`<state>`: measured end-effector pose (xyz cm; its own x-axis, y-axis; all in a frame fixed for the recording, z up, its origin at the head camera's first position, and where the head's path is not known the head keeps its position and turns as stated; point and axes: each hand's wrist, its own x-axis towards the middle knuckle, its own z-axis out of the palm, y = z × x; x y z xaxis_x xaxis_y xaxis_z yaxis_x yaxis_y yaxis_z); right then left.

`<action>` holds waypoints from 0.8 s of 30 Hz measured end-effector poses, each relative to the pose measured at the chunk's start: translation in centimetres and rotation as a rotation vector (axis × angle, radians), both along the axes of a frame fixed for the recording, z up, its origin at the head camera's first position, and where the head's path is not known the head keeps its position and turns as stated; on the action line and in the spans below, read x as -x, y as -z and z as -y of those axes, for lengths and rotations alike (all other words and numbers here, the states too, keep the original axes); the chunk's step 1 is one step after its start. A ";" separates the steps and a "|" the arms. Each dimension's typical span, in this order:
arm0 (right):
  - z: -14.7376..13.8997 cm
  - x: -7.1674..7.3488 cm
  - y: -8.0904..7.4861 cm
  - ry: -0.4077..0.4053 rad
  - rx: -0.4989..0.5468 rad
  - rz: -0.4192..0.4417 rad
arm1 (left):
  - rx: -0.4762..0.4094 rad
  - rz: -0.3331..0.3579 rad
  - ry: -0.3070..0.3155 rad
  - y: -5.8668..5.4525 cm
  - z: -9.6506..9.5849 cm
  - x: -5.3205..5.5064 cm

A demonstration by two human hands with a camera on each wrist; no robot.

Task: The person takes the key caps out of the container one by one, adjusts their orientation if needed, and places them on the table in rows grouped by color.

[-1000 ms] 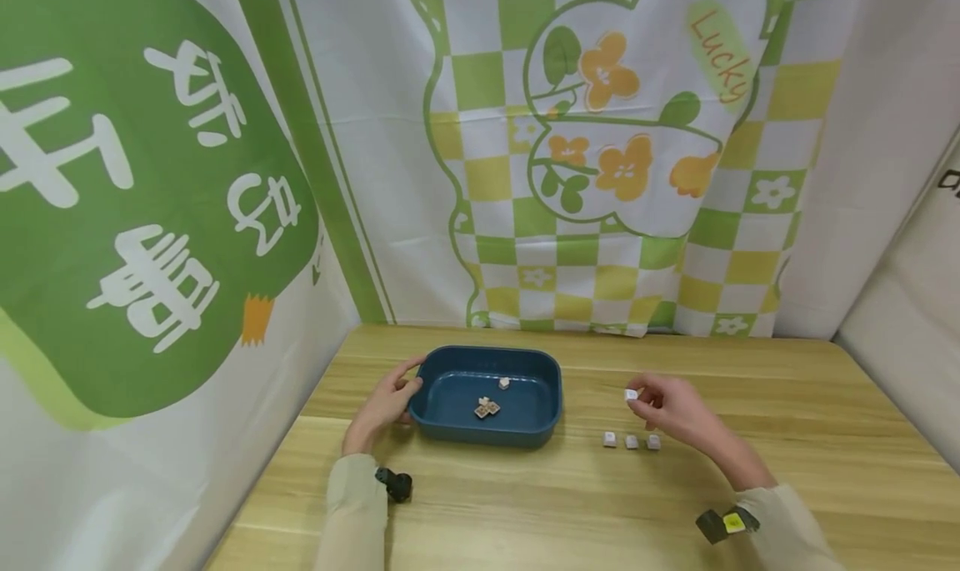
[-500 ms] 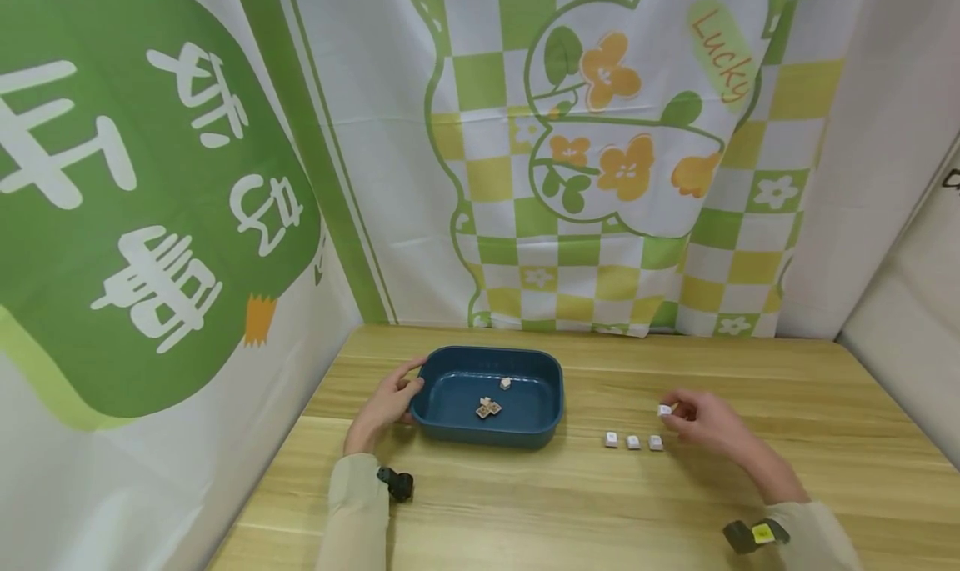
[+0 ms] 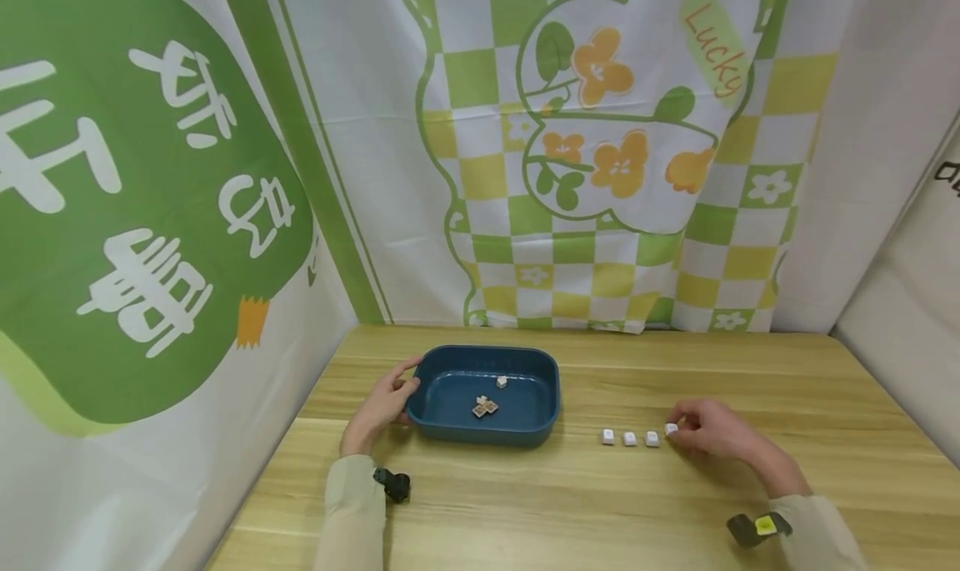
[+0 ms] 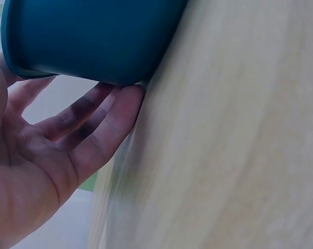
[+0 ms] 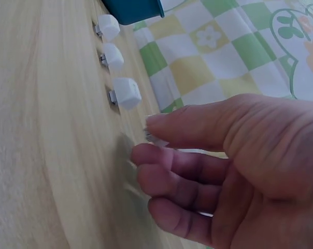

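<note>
Lower right of frame: pinches white cap (image 3: 671, 429) with right hand (image 3: 708, 429), narrowly, between thumb and finger, probably for its small size; just beside a row of three white caps (image 3: 630, 439). Lower centre: steadies blue tray (image 3: 528, 404) by its left end with left hand (image 3: 378, 408), apparently against sliding. Inside tray, loose pale pieces (image 3: 480, 409). Below, wood-grain table (image 3: 525, 504); behind, hanging checked cloth (image 3: 487, 179), upper centre.
</note>
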<state>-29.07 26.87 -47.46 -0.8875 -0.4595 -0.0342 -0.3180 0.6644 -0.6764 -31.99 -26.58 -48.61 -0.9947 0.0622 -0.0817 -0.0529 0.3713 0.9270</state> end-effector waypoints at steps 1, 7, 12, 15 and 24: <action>-0.1 0.0 0.0 -0.007 -0.009 0.012 | 0.004 -0.001 0.004 0.0 0.0 0.0; -0.2 0.0 0.2 0.001 -0.051 0.086 | 0.008 -0.005 0.014 -0.1 0.1 -0.1; -0.3 0.1 0.2 -0.014 -0.049 0.087 | 0.011 -0.012 0.013 0.1 0.2 0.0; -0.4 0.1 0.3 -0.031 -0.048 0.085 | 0.012 -0.019 0.017 0.2 0.2 0.1; -0.5 -0.2 0.1 -0.037 -0.057 0.088 | 0.007 -0.020 0.019 0.1 0.2 0.1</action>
